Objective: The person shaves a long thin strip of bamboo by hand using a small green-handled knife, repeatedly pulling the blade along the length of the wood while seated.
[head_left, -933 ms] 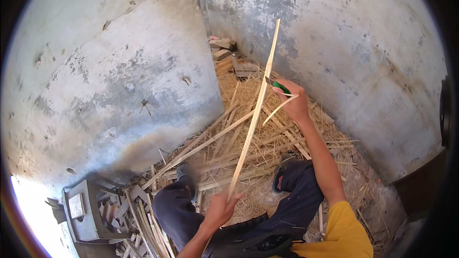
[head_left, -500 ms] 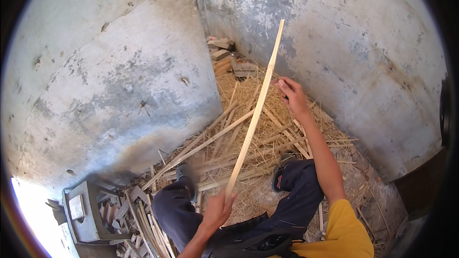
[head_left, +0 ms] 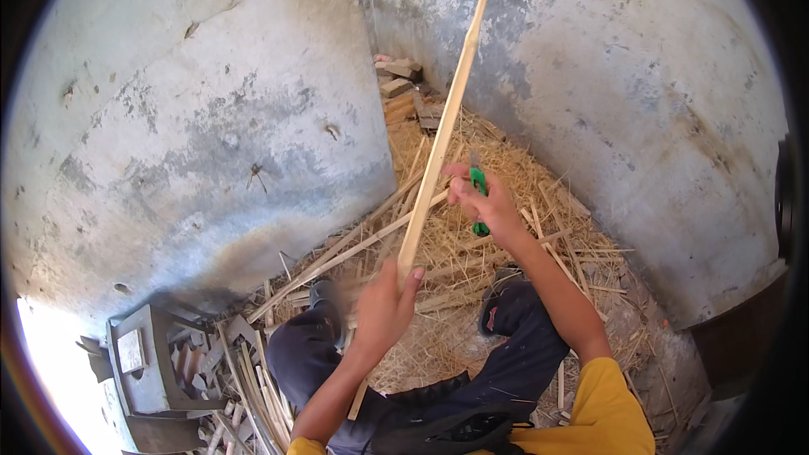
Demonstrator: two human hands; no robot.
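Note:
My left hand [head_left: 385,307] is closed around a long pale strip of bamboo [head_left: 438,149], which slants upward and away toward the corner, its narrower far end raised. The strip's lower end comes out below my wrist, against my trouser leg. My right hand [head_left: 497,209], just right of the strip's middle, is closed on a green-handled utility knife [head_left: 479,181]. The knife stands nearly upright, its short blade pointing away from me. My right fingertips are slightly blurred and lie close beside the strip; I cannot tell whether they touch it.
Straw-like shavings [head_left: 522,177] and loose strips cover the floor around my feet. Peeling walls [head_left: 253,118] meet in the corner ahead, with bricks [head_left: 399,76] stacked there. At the lower left stands a grey box-like frame [head_left: 152,371], beside rubble and a bundle of strips [head_left: 261,383].
My left hand has moved up and away from me, raising the strip. The right hand has come nearer and left, and the green knife now shows plainly in it.

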